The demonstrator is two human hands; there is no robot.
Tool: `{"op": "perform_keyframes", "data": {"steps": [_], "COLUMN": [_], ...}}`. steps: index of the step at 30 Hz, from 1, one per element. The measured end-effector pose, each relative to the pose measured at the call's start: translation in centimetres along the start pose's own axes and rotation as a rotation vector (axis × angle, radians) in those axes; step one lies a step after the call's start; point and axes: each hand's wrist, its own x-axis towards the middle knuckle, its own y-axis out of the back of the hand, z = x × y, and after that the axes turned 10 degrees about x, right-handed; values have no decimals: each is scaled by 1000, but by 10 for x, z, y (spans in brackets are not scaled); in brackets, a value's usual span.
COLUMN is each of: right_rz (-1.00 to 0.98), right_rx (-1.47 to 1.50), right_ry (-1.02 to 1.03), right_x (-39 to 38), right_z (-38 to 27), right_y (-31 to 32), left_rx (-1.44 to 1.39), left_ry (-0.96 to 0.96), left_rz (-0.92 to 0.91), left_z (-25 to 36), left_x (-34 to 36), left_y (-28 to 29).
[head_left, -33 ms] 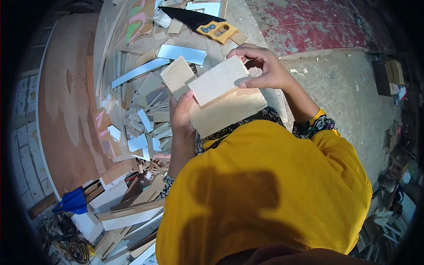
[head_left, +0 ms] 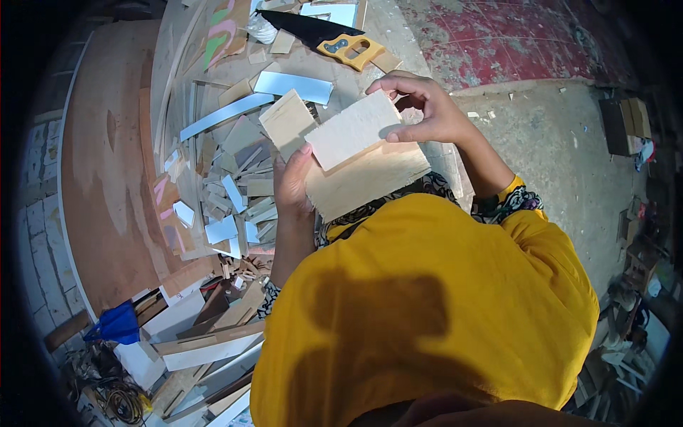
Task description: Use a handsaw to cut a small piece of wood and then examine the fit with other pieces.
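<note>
Between my hands is a pale rectangular wooden board (head_left: 356,132), tilted up to the right. My left hand (head_left: 293,181) grips its lower left corner, thumb on the edge and fingers mostly hidden. At the other end, my right hand (head_left: 430,110) is closed on the board, with the thumb at the near edge and the fingers curled over the far corner. A larger plywood piece (head_left: 370,181) with rough edges lies beneath it, close to my body. Just left of the board sits a smaller squarish plywood piece (head_left: 288,122); whether I hold it too is hidden.
A handsaw (head_left: 352,48) with a yellow handle lies beyond my hands. Blue-white strips (head_left: 293,87) and several wood offcuts (head_left: 242,192) cover the surface to the left. A large brown panel (head_left: 107,156) stands far left; a blue cloth-like item (head_left: 117,324) is lower left.
</note>
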Motion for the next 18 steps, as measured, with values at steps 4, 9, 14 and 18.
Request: {"op": "perform_keyframes", "data": {"steps": [4, 9, 14, 18], "right_rz": [-36, -66, -108, -132], "right_rx": [-52, -123, -248, -275], "right_ry": [-34, -18, 62, 75], "right_x": [0, 0, 0, 1], "right_z": [3, 4, 11, 8], "right_y": [6, 10, 14, 12], "left_rx": [79, 184, 267, 353], "left_ry": [9, 2, -79, -118], "left_rz": [39, 134, 84, 59], "left_z": [1, 2, 5, 11], "left_x": [1, -3, -5, -8], "left_y": [0, -2, -4, -6]}}
